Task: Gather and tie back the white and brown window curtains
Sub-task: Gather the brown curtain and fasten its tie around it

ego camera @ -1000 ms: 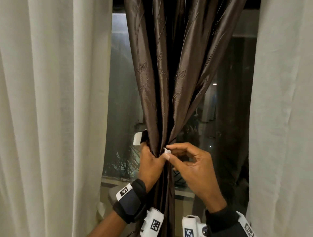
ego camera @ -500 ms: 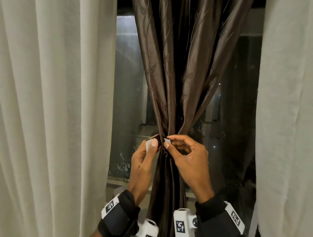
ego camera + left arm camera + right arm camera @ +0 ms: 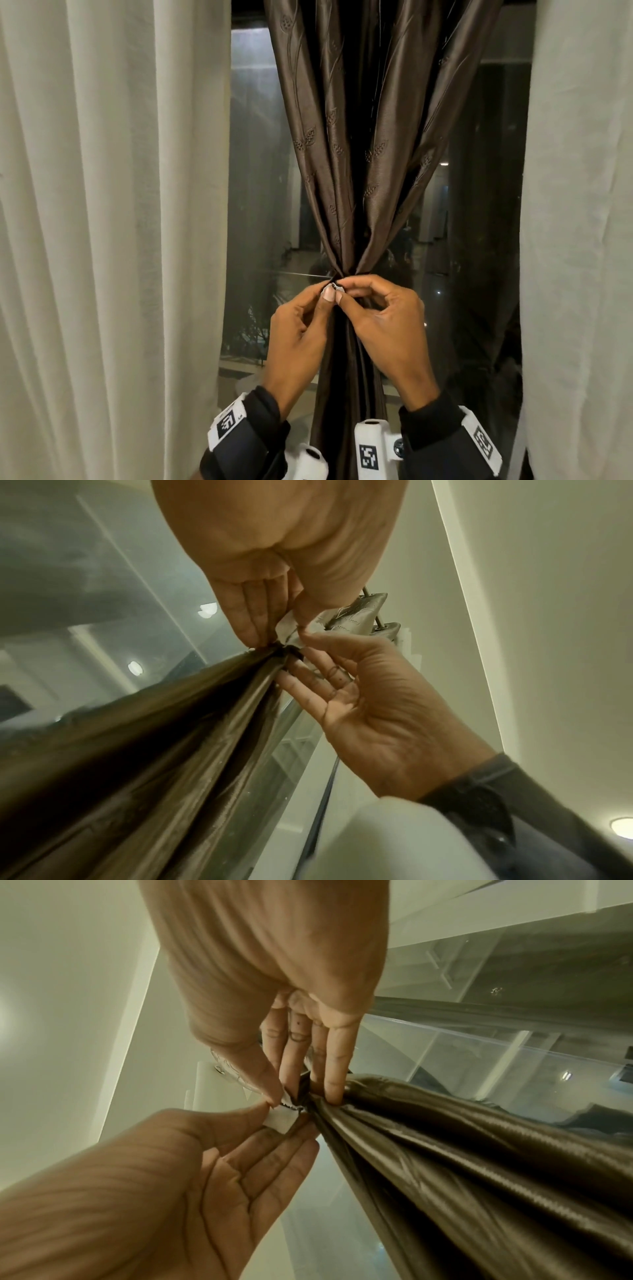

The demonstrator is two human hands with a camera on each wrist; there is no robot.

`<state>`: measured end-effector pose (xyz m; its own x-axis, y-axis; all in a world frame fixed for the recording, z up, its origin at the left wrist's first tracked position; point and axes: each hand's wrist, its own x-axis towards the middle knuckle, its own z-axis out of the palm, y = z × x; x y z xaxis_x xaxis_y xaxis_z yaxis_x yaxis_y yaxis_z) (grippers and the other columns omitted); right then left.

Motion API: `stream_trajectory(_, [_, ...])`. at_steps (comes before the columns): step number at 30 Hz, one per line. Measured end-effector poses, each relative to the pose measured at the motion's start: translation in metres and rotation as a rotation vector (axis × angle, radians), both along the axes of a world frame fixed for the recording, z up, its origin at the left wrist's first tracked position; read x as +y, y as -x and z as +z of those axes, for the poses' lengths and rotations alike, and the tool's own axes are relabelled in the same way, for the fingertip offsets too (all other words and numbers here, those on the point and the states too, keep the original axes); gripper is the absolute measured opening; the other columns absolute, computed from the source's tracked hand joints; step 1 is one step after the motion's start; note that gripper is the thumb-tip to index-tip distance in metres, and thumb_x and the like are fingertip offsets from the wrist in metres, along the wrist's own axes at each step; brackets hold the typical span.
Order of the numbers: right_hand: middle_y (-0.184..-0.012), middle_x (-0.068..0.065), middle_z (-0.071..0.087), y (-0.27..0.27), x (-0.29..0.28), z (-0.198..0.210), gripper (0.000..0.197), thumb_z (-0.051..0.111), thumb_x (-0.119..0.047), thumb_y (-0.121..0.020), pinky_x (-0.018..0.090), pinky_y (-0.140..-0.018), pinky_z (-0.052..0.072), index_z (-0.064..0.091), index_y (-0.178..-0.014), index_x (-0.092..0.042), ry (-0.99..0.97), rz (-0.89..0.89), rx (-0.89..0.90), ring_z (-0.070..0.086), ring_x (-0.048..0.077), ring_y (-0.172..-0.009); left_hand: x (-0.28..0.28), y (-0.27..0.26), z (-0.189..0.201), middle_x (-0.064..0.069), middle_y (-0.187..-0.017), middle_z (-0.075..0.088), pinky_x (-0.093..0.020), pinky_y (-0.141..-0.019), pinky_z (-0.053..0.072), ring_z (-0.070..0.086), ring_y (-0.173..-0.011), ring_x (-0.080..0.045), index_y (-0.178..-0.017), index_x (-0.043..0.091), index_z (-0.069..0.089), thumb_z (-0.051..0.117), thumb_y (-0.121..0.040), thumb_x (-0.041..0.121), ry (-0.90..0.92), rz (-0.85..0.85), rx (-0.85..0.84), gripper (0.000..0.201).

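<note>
The brown curtain [image 3: 359, 154] hangs in the middle of the window, bunched into a narrow waist at hand height. A dark tie band goes round that waist, and its two white end tabs [image 3: 331, 288] meet at the front. My left hand [image 3: 327, 293] pinches one tab [image 3: 286, 626] between thumb and fingers. Pinching the other tab [image 3: 286, 1096] is my right hand [image 3: 342, 290], its remaining fingers pressed against the gathered brown curtain [image 3: 462, 1150]. The white curtains hang loose at the left [image 3: 102, 240] and right [image 3: 582, 240].
Dark window glass [image 3: 257, 171] with reflections lies behind the curtains. A pale sill [image 3: 239, 371] runs below the hands. The curtain rod and ceiling show in the left wrist view.
My left hand brought its white tab round from the curtain's left side to the front, where it now meets the tab held by my right hand. The waist is drawn tighter.
</note>
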<state>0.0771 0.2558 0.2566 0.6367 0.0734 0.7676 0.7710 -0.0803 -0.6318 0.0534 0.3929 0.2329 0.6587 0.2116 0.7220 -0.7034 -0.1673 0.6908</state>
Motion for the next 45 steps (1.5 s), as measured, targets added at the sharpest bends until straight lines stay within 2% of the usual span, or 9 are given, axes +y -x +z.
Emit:
stream_trajectory(6, [-0.122,-0.012,0.078,0.005,0.007,-0.008,0.034,0.072,-0.006,-0.098,0.017,-0.101,0.056,0.077,-0.128,-0.023,0.069,-0.119,-0.043,0.070,-0.009,-0.113,-0.007,0.000,0.004,0.008,-0.129,0.076,-0.037,-0.112,0.051,0.069,-0.127,-0.010,-0.138,0.026,0.067,0.046,-0.113,0.015,0.031,-0.145,0.092,0.034])
stream_trajectory(12, [-0.146,-0.009,0.066,0.018,0.020,-0.018,0.063,0.059,-0.004,-0.102,0.022,-0.110,0.051,0.049,-0.156,-0.035,0.291,-0.173,-0.006,0.065,0.002,-0.129,-0.009,-0.003,-0.001,0.008,-0.146,0.066,-0.028,-0.120,0.044,0.058,-0.139,-0.004,-0.154,0.022,0.051,0.038,-0.109,0.038,0.053,-0.265,0.208,0.050])
stream_trajectory(16, [-0.121,-0.016,0.078,0.006,0.001,-0.004,0.042,0.066,-0.004,-0.098,0.028,-0.102,0.059,0.075,-0.131,-0.029,0.165,-0.093,0.048,0.072,-0.007,-0.109,0.006,0.001,0.009,0.013,-0.128,0.076,-0.022,-0.107,0.052,0.067,-0.127,-0.003,-0.136,0.031,0.068,0.035,-0.109,0.049,-0.113,-0.229,0.224,0.046])
stream_trajectory(19, [-0.085,-0.009,0.082,-0.009,-0.013,0.015,0.011,0.077,-0.025,-0.096,0.034,-0.086,0.065,0.081,-0.106,-0.028,-0.097,-0.153,0.069,0.079,0.004,-0.084,0.016,-0.005,0.022,-0.001,-0.110,0.083,-0.033,-0.100,0.061,0.078,-0.107,-0.014,-0.120,0.013,0.078,0.039,-0.112,0.043,-0.003,-0.076,0.209,0.049])
stream_trajectory(23, [-0.071,0.000,0.076,-0.026,-0.015,0.035,0.048,0.082,-0.056,-0.086,0.013,-0.073,0.052,0.064,-0.122,-0.029,-0.285,-0.234,0.110,0.074,0.006,-0.071,0.014,-0.014,0.042,-0.011,-0.081,0.080,-0.052,-0.079,0.067,0.081,-0.074,-0.029,-0.114,0.014,0.069,0.057,-0.108,0.039,0.075,0.093,0.131,0.028])
stream_trajectory(27, [-0.060,0.000,0.071,-0.054,-0.010,0.034,0.024,0.079,-0.048,-0.090,0.043,-0.068,0.056,0.067,-0.094,-0.027,-0.181,-0.081,0.202,0.066,0.012,-0.058,0.006,-0.033,0.046,-0.003,-0.068,0.077,-0.052,-0.069,0.063,0.076,-0.054,-0.022,-0.106,0.029,0.054,0.062,-0.101,0.047,-0.156,0.289,0.135,0.020])
stream_trajectory(31, [-0.061,0.006,0.069,-0.066,-0.013,0.023,0.025,0.078,-0.049,-0.087,0.057,-0.079,0.059,0.063,-0.078,-0.031,-0.268,-0.161,0.182,0.062,0.019,-0.060,0.007,-0.041,0.043,-0.021,-0.076,0.076,-0.042,-0.061,0.062,0.074,-0.055,-0.039,-0.105,0.018,0.053,0.053,-0.110,0.020,0.002,0.157,0.141,0.005])
stream_trajectory(37, [-0.081,0.003,0.069,-0.009,0.018,-0.001,0.038,0.076,-0.026,-0.099,0.019,-0.065,0.054,0.057,-0.128,-0.011,-0.415,-0.196,-0.131,0.068,0.011,-0.069,0.020,-0.011,0.015,-0.021,-0.086,0.075,-0.035,-0.065,0.064,0.075,-0.068,-0.041,-0.136,0.016,0.054,0.052,-0.111,0.013,0.040,0.070,0.081,0.025])
stream_trajectory(45, [-0.068,-0.007,0.067,0.026,0.137,-0.065,0.022,0.074,-0.032,-0.100,0.046,-0.060,0.054,0.069,-0.084,-0.017,-0.152,-0.088,-0.066,0.062,0.014,-0.059,0.146,0.046,-0.047,-0.005,-0.082,0.077,-0.048,-0.066,0.067,0.077,-0.073,-0.023,-0.118,0.016,0.066,0.060,-0.107,0.012,0.086,0.369,-0.016,0.014])
